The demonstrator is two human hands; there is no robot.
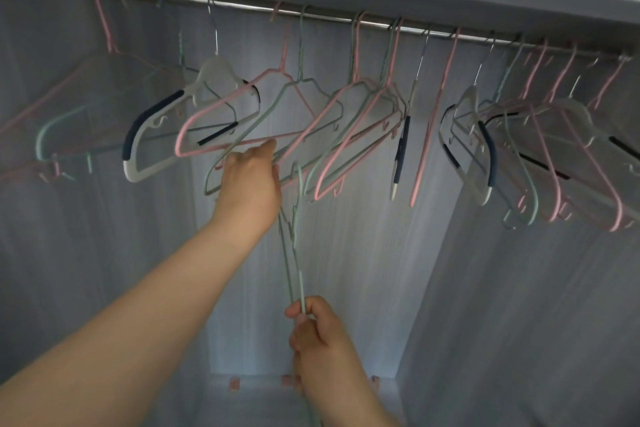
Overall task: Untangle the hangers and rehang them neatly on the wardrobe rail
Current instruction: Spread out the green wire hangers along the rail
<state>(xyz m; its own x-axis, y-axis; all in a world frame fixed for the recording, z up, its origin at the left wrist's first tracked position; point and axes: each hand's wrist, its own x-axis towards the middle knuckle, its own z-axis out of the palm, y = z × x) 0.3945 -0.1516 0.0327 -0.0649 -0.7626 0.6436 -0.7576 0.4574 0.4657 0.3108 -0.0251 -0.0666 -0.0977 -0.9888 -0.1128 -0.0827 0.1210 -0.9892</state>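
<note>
Hook end up, the green hanger (292,253) hangs almost vertical between your hands, caught among the pink and green hangers bunched at mid-rail. Your right hand (320,333) is closed round its lower end, near you; your left hand (251,180) is up at the snag, fingers curled onto the lower bars of the tangled hangers (277,135). The wardrobe rail (329,19) runs left to right above, so the freeing pull looks to be straight down along that long axis.
</note>
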